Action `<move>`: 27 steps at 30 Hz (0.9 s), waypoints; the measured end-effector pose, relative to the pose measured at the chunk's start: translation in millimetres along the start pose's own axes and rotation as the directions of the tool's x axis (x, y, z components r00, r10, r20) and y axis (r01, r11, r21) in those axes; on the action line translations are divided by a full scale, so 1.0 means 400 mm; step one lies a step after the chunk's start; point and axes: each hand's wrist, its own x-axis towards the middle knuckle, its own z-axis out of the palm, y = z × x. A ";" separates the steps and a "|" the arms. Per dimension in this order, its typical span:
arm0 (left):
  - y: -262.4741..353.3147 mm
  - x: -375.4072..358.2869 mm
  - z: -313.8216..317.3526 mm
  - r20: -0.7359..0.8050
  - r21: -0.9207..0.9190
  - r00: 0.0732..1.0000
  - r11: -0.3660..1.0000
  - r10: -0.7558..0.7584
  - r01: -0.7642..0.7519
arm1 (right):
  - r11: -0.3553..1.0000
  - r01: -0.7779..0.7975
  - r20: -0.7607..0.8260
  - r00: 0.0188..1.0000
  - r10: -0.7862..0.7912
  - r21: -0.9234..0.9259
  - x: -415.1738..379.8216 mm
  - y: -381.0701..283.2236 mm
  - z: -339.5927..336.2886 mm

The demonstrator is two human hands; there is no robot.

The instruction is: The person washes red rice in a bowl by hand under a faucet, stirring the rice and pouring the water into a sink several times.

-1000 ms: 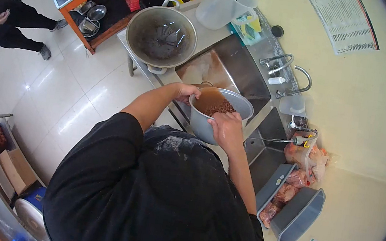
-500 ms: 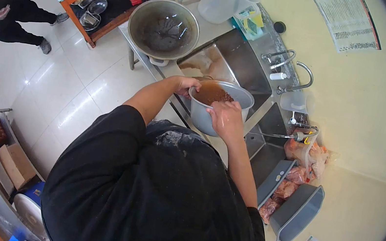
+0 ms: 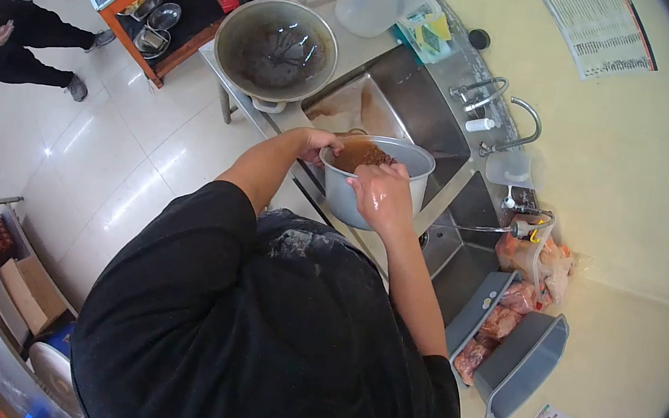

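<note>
A grey metal pot (image 3: pixel 342 196) is held between both hands at the near edge of the sink, tipped a little toward the left basin. Inside it are cloudy brown liquid (image 3: pixel 351 153) and reddish-brown, bean-like pieces (image 3: pixel 376 156), too small to name surely. My left hand (image 3: pixel 319 147) grips the left rim, thumb over the edge. Wet and glistening, my right hand (image 3: pixel 383 197) closes over the near rim, its fingertips beside the pieces and partly hidden.
Left basin (image 3: pixel 402 94) has brown residue; water runs from a tap (image 3: pixel 524 229) over the right basin (image 3: pixel 465 253). A large wok-like pan (image 3: pixel 275 51) stands on the left counter. Grey bins (image 3: pixel 530 369) and bagged meat (image 3: pixel 498 322) lie right. Another person (image 3: pixel 36 47) stands far left.
My right hand has shifted slightly left along the near rim. More of the reddish-brown pieces show, and the liquid sits toward the left side. The whole view has shifted a little.
</note>
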 end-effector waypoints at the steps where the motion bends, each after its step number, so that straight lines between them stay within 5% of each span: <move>1: -0.010 0.019 -0.017 -0.005 -0.008 1.000 1.000 0.016 -0.016 | 1.000 0.015 -0.015 1.000 -0.015 -0.002 0.002 -0.001 0.000; 15: -0.078 0.029 0.030 -0.009 0.061 0.993 0.991 0.122 -0.121 | 0.993 0.068 -0.085 0.995 -0.059 0.100 -0.160 0.031 -0.038; 18: -0.075 -0.020 0.138 0.020 0.492 0.996 0.867 0.086 -0.084 | 0.992 0.037 -0.040 0.999 -0.033 0.116 -0.308 0.094 -0.016; 19: -0.134 0.080 0.136 -0.080 0.307 0.981 0.940 0.179 -0.147 | 0.988 -0.005 0.023 1.000 0.001 0.154 -0.365 0.122 0.004; 20: -0.077 -0.091 0.281 -0.073 0.521 0.984 0.847 0.164 -0.103 | 0.989 0.024 -0.001 1.000 -0.025 0.148 -0.424 0.145 0.025; 21: -0.154 0.064 0.226 0.072 0.733 0.946 0.626 0.316 -0.265 | 0.991 0.023 -0.063 0.998 -0.015 0.130 -0.483 0.159 0.040; 22: -0.164 0.045 0.287 0.007 0.677 0.952 0.699 0.305 -0.229 | 0.993 0.008 -0.015 1.000 -0.007 0.122 -0.562 0.214 0.104; 23: -0.170 0.020 0.352 -0.058 0.611 0.954 0.767 0.293 -0.198 | 0.990 0.047 -0.132 0.991 -0.030 0.132 -0.631 0.260 0.165; 24: -0.174 -0.006 0.413 -0.123 0.536 0.952 0.826 0.280 -0.173 | 0.991 -0.036 -0.029 0.999 0.040 0.132 -0.681 0.276 0.174; 25: -0.225 0.056 0.451 -0.140 0.272 0.938 0.923 0.318 -0.272 | 0.983 -0.144 0.080 0.988 0.136 0.111 -0.734 0.307 0.190; 27: -0.261 0.135 0.482 -0.184 0.447 0.894 0.845 0.409 -0.295 | 0.962 -0.085 -0.045 0.994 0.100 0.258 -0.782 0.321 0.173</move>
